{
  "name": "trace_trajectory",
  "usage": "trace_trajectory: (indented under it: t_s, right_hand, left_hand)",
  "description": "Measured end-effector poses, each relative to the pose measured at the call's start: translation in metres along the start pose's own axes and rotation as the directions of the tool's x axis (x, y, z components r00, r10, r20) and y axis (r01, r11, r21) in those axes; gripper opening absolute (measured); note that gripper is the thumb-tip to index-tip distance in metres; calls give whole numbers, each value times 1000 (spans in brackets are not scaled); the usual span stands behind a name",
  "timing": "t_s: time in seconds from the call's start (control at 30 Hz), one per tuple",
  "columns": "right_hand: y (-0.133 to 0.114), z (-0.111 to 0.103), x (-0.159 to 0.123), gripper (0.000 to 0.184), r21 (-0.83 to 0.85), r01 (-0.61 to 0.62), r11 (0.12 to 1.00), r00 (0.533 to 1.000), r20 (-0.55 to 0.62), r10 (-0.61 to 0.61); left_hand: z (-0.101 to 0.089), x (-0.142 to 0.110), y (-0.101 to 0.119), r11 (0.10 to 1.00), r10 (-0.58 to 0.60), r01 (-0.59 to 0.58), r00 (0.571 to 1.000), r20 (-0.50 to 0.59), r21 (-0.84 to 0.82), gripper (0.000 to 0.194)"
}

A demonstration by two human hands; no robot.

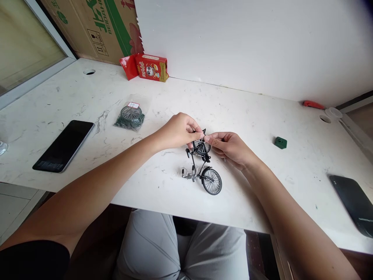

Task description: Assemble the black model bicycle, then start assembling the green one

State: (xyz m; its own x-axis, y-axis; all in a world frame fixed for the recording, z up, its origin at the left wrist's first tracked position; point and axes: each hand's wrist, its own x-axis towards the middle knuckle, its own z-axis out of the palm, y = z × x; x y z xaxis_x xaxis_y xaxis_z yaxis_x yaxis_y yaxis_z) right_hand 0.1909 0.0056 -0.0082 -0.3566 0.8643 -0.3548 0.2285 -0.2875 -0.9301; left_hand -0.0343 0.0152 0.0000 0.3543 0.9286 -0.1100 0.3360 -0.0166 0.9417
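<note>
A small black model bicycle (196, 165) stands on the table between my hands, its spoked front wheel (212, 181) and silver handlebars toward me. My left hand (183, 131) pinches at its far end, just above the rear wheel (201, 147). From the other side, my right hand (230, 147) meets it with thumb and fingertips pressed together at the rear rack. Both sets of fingers hide part of the bicycle's back. A thin silver bit shows under my right fingers; I cannot make out what it is.
A clear bag of wheel parts (131, 113) lies to the left, near a phone (64, 145). Along the back stands a red box (151, 67) before a cardboard carton (96, 31). On the right are a green block (280, 142), a dark device (351, 200) and a red object (313, 104).
</note>
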Motion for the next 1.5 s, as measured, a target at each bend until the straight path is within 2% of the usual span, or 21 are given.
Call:
trace_trajectory:
  t_s: [0.17, 0.5, 0.6, 0.8, 0.9, 0.97, 1.03, 1.13, 1.2, 1.37, 1.5]
  right_hand:
    - [-3, 1, -2, 49, 13, -42, 999, 999, -31, 42]
    - [-4, -2, -4, 52, -4, 25, 1000, 1000, -14, -25]
    - [-9, -2, -7, 58, -23, 57, 998, 997, -53, -58]
    - [-11, -5, -5, 60, -188, 123, 974, 977, -152, -153]
    - [-9, -17, -4, 55, -406, 159, 900, 943, -207, -259]
    - [-9, -32, -7, 49, -623, 132, 771, 916, -221, -335]
    - [-11, -51, -14, 42, -735, 67, 675, 914, -227, -337]
    - [-12, -75, -24, 33, -788, -49, 613, 940, -244, -237]
    - [-12, -84, -29, 32, -813, -89, 576, 949, -245, -199]
    - [-8, -79, -27, 21, -822, -85, 564, 961, -218, -172]
    - [-5, -71, -24, 12, -831, -38, 555, 964, -177, -200]
  left_hand:
    - [1, -1, 0, 1000, 17, -17, 1000, 1, -15, 15]
    - [2, 0, 2, 997, -22, 22, 1000, 4, -79, 18]
    - [2, 1, 0, 995, -23, 23, 1000, 7, -101, 19]
    - [-2, 7, -6, 991, -62, 62, 998, 0, -115, 23]
    - [-8, 11, -10, 990, -70, 69, 998, 3, -124, 26]
    - [-13, 13, -12, 989, -65, 66, 998, 13, -133, 28]
    - [-18, 15, -14, 987, -65, 67, 998, 20, -143, 29]
    - [-21, 16, -17, 986, -72, 75, 997, 24, -148, 28]
    - [-21, 18, -19, 986, -76, 80, 997, 31, -148, 29]
    - [-17, 19, -24, 982, -74, 80, 996, 40, -170, 30]
    - [-13, 20, -26, 979, -86, 91, 996, 33, -180, 32]
